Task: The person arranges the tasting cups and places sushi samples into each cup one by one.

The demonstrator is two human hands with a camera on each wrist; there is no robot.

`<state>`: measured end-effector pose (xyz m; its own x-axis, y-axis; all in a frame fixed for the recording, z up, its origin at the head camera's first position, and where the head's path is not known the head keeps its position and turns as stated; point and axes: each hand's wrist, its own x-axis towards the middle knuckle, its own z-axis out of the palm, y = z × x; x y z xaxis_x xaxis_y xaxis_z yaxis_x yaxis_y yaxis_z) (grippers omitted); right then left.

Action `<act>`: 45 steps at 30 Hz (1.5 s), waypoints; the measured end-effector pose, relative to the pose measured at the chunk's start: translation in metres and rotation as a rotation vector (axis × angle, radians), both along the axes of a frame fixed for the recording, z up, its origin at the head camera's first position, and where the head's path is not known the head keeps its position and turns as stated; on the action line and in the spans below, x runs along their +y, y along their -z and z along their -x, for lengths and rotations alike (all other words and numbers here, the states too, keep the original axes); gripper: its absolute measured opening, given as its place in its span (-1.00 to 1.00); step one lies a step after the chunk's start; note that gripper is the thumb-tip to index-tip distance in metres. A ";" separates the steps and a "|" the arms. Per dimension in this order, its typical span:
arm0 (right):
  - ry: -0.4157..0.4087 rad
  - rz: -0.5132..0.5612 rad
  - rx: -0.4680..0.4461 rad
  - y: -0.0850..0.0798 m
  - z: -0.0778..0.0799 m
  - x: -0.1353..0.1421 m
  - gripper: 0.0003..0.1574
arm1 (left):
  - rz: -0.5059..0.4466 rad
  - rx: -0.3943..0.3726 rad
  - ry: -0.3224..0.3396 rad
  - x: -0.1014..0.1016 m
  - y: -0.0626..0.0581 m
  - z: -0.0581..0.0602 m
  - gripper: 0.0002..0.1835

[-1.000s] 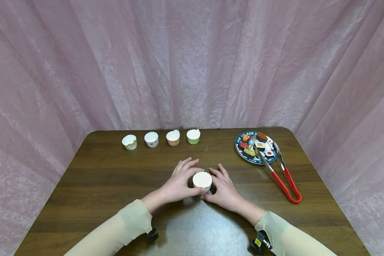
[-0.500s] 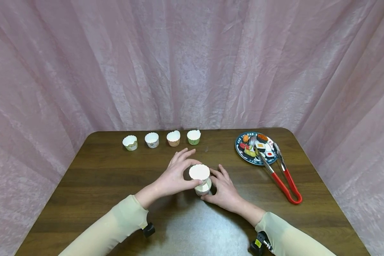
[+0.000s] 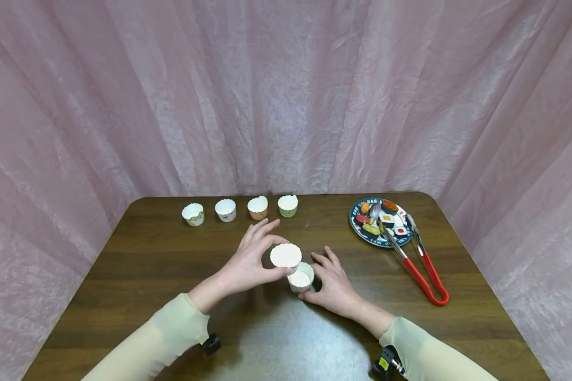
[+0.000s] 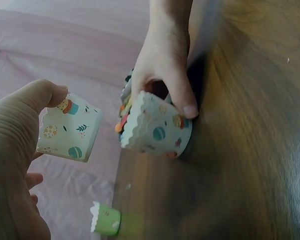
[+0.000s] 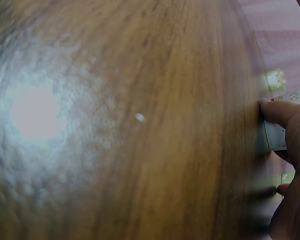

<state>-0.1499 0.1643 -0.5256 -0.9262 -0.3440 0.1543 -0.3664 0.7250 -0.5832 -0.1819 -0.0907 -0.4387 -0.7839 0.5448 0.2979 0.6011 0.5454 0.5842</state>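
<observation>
My left hand (image 3: 246, 265) pinches a white paper baking cup (image 3: 286, 256) between thumb and fingers, raised off the table. In the left wrist view this cup (image 4: 72, 130) shows small printed cupcakes, cookies and leaves. Just below and to its right a second baking cup (image 3: 300, 279) with a similar print (image 4: 162, 127) stands upright on the table. My right hand (image 3: 334, 287) grips that cup from the right side, thumb at its near side low down. In the right wrist view only the thumb, some fingers and part of this cup (image 5: 274, 137) show at the right edge.
Several paper baking cups (image 3: 226, 210) stand in a row along the back left of the brown wooden table (image 3: 171, 264). At the back right, a round plate (image 3: 354, 225) bears toy sushi pieces (image 3: 387, 220). Red-handled tongs (image 3: 429, 275) lean on it. A pink curtain (image 3: 286, 95) hangs behind.
My left hand has lifted the upper baking cup out of the lower one and carried it up and left. The right hand has stayed in place at the lower cup.
</observation>
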 end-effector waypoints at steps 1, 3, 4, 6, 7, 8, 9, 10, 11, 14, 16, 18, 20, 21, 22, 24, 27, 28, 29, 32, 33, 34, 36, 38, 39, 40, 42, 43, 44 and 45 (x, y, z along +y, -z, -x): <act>0.000 0.002 -0.001 0.000 0.000 0.000 -0.36 | 0.002 0.002 -0.004 -0.003 -0.001 0.000 -0.48; 0.001 0.003 0.006 0.000 -0.001 -0.001 -0.36 | 0.007 0.012 -0.016 -0.010 -0.002 0.001 -0.48; 0.002 0.006 0.014 0.000 -0.001 -0.001 -0.35 | 0.009 0.016 -0.024 -0.014 -0.003 0.001 -0.48; 0.004 0.005 0.024 0.000 -0.001 -0.001 -0.35 | 0.012 0.019 -0.047 -0.022 -0.003 0.002 -0.48; 0.005 0.003 0.027 0.000 -0.001 -0.001 -0.34 | 0.015 0.017 -0.061 -0.026 -0.004 0.002 -0.48; 0.006 0.005 0.033 0.000 -0.001 -0.001 -0.35 | 0.016 0.015 -0.075 -0.031 -0.004 0.003 -0.47; 0.008 0.004 0.031 0.000 -0.001 -0.002 -0.35 | 0.016 0.013 -0.089 -0.035 -0.005 0.003 -0.47; 0.009 0.004 0.030 0.000 -0.001 -0.002 -0.36 | 0.019 0.008 -0.104 -0.039 -0.005 0.003 -0.47; 0.010 0.000 0.023 0.000 -0.001 -0.001 -0.36 | 0.020 0.008 -0.116 -0.044 -0.006 0.004 -0.47; 0.016 -0.005 0.015 -0.001 0.000 -0.001 -0.38 | 0.024 0.007 -0.144 -0.056 -0.007 0.004 -0.46; 0.015 -0.013 0.017 -0.001 0.000 -0.001 -0.38 | 0.027 0.010 -0.161 -0.065 -0.006 0.005 -0.46; 0.014 -0.020 0.027 -0.001 0.000 -0.001 -0.39 | 0.032 0.003 -0.184 -0.074 -0.005 0.004 -0.46; 0.012 -0.027 0.037 -0.001 0.000 -0.001 -0.39 | 0.038 -0.007 -0.209 -0.083 -0.003 0.004 -0.45; 0.011 -0.027 0.039 -0.001 0.000 -0.001 -0.39 | 0.042 -0.017 -0.223 -0.087 -0.002 0.004 -0.45; 0.012 -0.027 0.041 -0.001 0.000 -0.001 -0.39 | 0.046 -0.025 -0.236 -0.091 -0.001 0.004 -0.44; 0.011 -0.025 0.037 -0.001 0.000 -0.001 -0.37 | 0.050 -0.039 -0.258 -0.099 0.002 0.004 -0.42; 0.012 -0.018 0.026 -0.002 0.000 -0.001 -0.36 | 0.052 -0.045 -0.279 -0.110 0.005 0.004 -0.40; 0.010 -0.019 0.024 -0.002 0.000 -0.001 -0.35 | 0.051 -0.045 -0.286 -0.113 0.006 0.005 -0.40; 0.009 -0.021 0.022 -0.003 0.000 -0.001 -0.34 | 0.051 -0.046 -0.294 -0.116 0.006 0.005 -0.40; 0.007 -0.023 0.022 -0.004 -0.001 -0.001 -0.33 | 0.054 -0.042 -0.316 -0.125 0.009 0.006 -0.39; 0.007 -0.024 0.022 -0.004 -0.001 -0.001 -0.33 | 0.054 -0.041 -0.322 -0.127 0.009 0.006 -0.39; 0.008 -0.024 0.021 -0.005 -0.001 -0.002 -0.33 | 0.053 -0.041 -0.327 -0.130 0.010 0.006 -0.39; 0.010 -0.016 0.018 -0.005 -0.001 -0.002 -0.32 | 0.052 -0.037 -0.339 -0.134 0.011 0.007 -0.39; 0.013 -0.012 0.013 -0.006 -0.001 -0.002 -0.30 | 0.050 -0.032 -0.354 -0.139 0.012 0.008 -0.40; 0.014 -0.010 0.010 -0.006 -0.001 -0.002 -0.30 | 0.047 -0.031 -0.362 -0.142 0.013 0.009 -0.41; 0.015 -0.007 0.008 -0.006 -0.001 -0.002 -0.29 | 0.047 -0.030 -0.372 -0.145 0.014 0.010 -0.41; 0.018 -0.002 0.005 -0.006 -0.001 -0.002 -0.30 | 0.047 -0.023 -0.393 -0.151 0.017 0.013 -0.42; 0.018 0.000 0.004 -0.006 -0.001 -0.002 -0.31 | 0.045 -0.021 -0.405 -0.155 0.019 0.015 -0.42; 0.019 0.002 0.004 -0.006 -0.001 -0.002 -0.33 | 0.044 -0.019 -0.416 -0.158 0.021 0.016 -0.41; 0.019 0.004 0.005 -0.006 -0.001 -0.002 -0.35 | 0.043 -0.020 -0.429 -0.162 0.022 0.018 -0.40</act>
<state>-0.1493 0.1621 -0.5200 -0.9318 -0.3256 0.1605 -0.3556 0.7293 -0.5845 -0.1996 -0.2526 -0.4609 -0.9475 0.1802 0.2643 0.3035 0.7674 0.5649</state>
